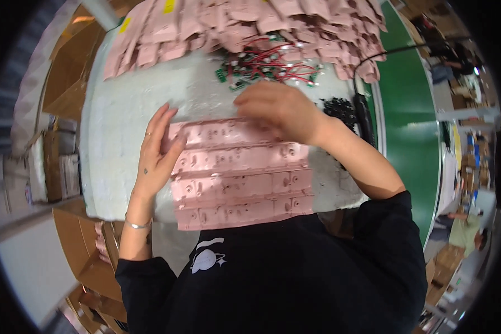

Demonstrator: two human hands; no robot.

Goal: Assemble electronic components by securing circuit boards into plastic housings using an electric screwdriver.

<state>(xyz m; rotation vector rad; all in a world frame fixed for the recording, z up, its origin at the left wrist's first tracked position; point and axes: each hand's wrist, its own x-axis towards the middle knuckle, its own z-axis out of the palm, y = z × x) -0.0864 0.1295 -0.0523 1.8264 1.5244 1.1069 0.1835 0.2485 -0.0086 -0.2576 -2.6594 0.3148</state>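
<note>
In front of me lie several long pink plastic shells (pixel 240 183), side by side in rows, with small posts and holes inside. My left hand (pixel 157 147) is at the left end of the farthest shell (pixel 220 132), its thumb on the near side and its fingers at the far edge. Over the right part of that same shell is my right hand (pixel 281 111), fingers bent and pointing left. Motion smears its fingertips, so whether they hold anything small is hidden. Beyond it sits a pile of green circuit boards with red wires (pixel 270 64).
Many pink shells (pixel 228 22) are heaped along the table's far side. A bunch of small black parts (pixel 339 111) lies at the right, next to a black corded tool (pixel 363 119). Cardboard boxes (pixel 75 78) stand left of the white table surface (pixel 117 139).
</note>
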